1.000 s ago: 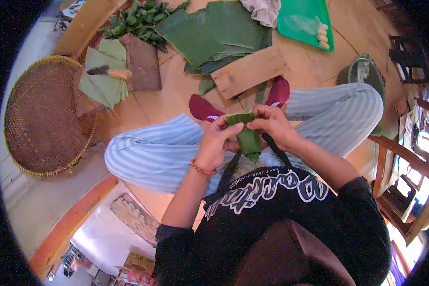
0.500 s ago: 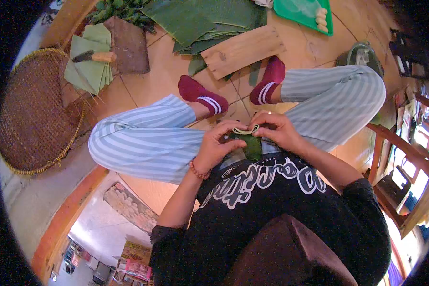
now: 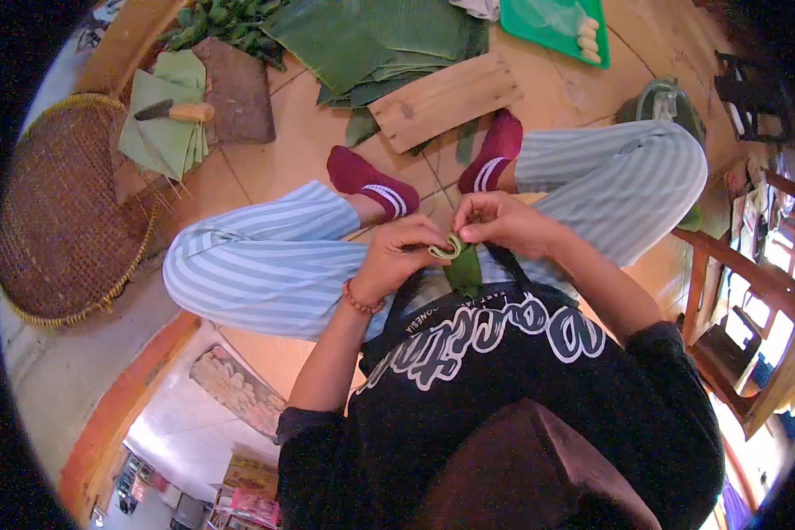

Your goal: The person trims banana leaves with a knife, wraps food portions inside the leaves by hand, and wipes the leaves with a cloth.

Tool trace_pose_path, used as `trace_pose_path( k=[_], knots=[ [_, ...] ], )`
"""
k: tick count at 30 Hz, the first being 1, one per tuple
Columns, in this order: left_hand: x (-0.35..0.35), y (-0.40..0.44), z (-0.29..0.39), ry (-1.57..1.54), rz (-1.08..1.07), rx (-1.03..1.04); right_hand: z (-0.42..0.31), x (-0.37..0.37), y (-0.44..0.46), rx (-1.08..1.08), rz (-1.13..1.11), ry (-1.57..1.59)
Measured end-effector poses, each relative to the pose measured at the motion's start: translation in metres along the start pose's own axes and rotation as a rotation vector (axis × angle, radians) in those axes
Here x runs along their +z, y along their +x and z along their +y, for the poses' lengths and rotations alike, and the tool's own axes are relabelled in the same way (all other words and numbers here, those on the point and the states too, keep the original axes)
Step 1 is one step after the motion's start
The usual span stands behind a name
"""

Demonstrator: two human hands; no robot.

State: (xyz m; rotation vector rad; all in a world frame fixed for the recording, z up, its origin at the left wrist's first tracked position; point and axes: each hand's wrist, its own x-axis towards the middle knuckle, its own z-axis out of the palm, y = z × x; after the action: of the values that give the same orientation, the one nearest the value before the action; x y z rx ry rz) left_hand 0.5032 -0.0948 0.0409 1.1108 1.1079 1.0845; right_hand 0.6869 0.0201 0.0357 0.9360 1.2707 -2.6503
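Curled tighter, 1 leaf wrap point(image 3: 463, 270) sits between 2 hands point(image 3: 399, 253) point(image 3: 505, 223).

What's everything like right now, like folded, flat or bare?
Green leaf: curled at one end
Left hand: pinching the leaf
Right hand: fingers at the leaf's curl
Big leaves: stacked flat
Knife: blade bare, lying down
Green tray: holding white pieces
Socks: worn

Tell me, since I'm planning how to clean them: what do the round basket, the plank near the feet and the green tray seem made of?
Round basket: probably bamboo, matte brown, given its criss-cross weave.
Plank: pale wood, seemingly unvarnished, with dark spots like knots or nail holes.
Green tray: likely smooth plastic, from its even, bright colour.
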Motion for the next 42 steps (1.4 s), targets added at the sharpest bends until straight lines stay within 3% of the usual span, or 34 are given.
trace_pose_path(
  k=[3,5,9,14,21,27,32,33,36,39,41,42],
  knots=[
    [0.002,-0.004,0.004,-0.107,0.079,-0.238,-0.011,0.014,-0.01,-0.391,0.098,-0.599],
    [0.003,-0.006,0.003,-0.156,0.108,-0.28,-0.025,0.027,-0.021,-0.647,0.126,-1.016],
    [0.0,-0.002,0.001,-0.113,0.102,-0.117,-0.037,0.038,-0.03,-0.601,0.119,-1.047],
    [-0.004,-0.007,0.006,-0.338,0.124,-0.29,-0.038,0.039,-0.029,-0.57,0.149,-0.972],
    [0.005,0.002,-0.009,-0.798,0.123,-0.421,-0.021,0.034,-0.015,-0.761,0.153,-0.974],
    [0.003,0.003,-0.016,-0.79,-0.056,-0.536,-0.021,0.037,-0.011,-0.766,0.105,-1.043],
    [0.002,0.0,0.002,-0.583,0.029,-0.543,-0.028,0.03,-0.007,-0.802,-0.001,-1.03],
    [0.003,-0.002,0.007,-0.524,0.053,-0.538,-0.031,0.032,-0.008,-0.715,0.028,-0.979],
    [-0.005,-0.015,0.014,-0.222,-0.008,-0.254,-0.037,0.038,-0.011,-0.525,0.107,-0.852],
    [0.007,-0.013,0.022,-0.004,0.159,-0.257,-0.037,0.038,-0.003,-0.522,0.09,-0.882],
    [0.011,-0.011,0.022,-0.097,0.258,-0.313,-0.043,0.031,0.009,-0.587,0.007,-1.043],
    [0.011,-0.011,0.021,-0.144,0.305,-0.339,-0.05,0.028,0.016,-0.496,-0.073,-1.02]
  ],
)
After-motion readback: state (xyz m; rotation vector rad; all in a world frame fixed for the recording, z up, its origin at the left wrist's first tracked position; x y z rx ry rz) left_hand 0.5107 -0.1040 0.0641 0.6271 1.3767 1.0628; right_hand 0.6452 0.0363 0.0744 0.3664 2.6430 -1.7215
